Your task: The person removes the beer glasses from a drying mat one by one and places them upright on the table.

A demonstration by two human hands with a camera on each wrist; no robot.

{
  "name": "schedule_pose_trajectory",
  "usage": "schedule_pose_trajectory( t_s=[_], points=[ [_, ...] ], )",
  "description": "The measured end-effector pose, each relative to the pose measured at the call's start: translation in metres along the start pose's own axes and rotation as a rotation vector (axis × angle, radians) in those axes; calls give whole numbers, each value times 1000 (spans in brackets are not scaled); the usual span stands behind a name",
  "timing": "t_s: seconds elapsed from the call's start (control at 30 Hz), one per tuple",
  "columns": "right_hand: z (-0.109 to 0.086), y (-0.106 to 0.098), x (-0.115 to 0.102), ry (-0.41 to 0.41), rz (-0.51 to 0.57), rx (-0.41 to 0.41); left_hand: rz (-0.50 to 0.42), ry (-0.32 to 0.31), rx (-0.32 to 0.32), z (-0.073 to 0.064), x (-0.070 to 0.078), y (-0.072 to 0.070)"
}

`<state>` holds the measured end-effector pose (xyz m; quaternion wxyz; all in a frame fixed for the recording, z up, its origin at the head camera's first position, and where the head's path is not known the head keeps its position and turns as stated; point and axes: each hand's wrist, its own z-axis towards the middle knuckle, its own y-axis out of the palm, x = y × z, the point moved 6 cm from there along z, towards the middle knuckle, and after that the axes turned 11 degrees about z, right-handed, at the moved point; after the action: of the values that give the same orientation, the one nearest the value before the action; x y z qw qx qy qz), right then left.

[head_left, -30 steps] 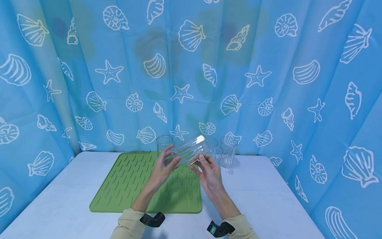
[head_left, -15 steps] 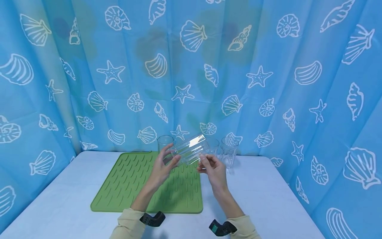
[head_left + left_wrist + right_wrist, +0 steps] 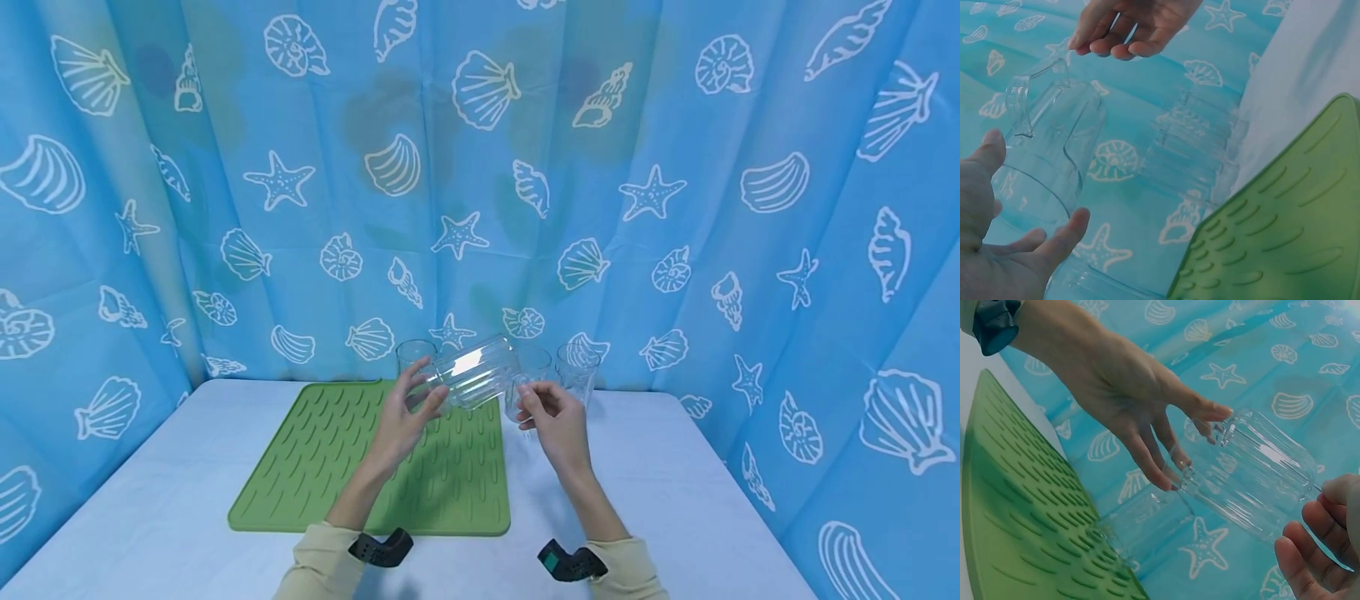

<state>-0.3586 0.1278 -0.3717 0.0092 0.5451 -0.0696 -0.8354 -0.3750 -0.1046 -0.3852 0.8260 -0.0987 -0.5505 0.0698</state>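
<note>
A clear glass mug (image 3: 476,372) is tilted above the green mat, its base up toward the right. My left hand (image 3: 401,421) grips it near the rim, thumb on one side and fingers on the other. In the left wrist view the mug's handle (image 3: 1019,103) sticks out on the upper side. My right hand (image 3: 557,421) is just right of the mug's base, fingers loosely bent with nothing visible in them. In the right wrist view its fingertips lie close to the base; whether they touch cannot be told there.
A ridged green mat (image 3: 322,483) lies on the white table (image 3: 637,492). Behind the left hand stands a clear glass (image 3: 415,352). Two more glasses stand at the back right, one a clear glass mug (image 3: 577,367). A blue shell-print curtain (image 3: 480,167) hangs behind the table.
My right hand has let go of the mug's base and drawn away to the right. The left hand and mug have shifted slightly left.
</note>
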Motion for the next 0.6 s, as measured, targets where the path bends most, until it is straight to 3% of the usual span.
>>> schedule_pose_trajectory(
  t_s=[0.23, 0.6],
  points=[
    [0, -1, -7, 2, -82, 8, 26, -3, 12, 0, 0, -2],
    [1, -4, -5, -17, -72, -19, 60, -17, 20, -1, 1, -3]
  ],
)
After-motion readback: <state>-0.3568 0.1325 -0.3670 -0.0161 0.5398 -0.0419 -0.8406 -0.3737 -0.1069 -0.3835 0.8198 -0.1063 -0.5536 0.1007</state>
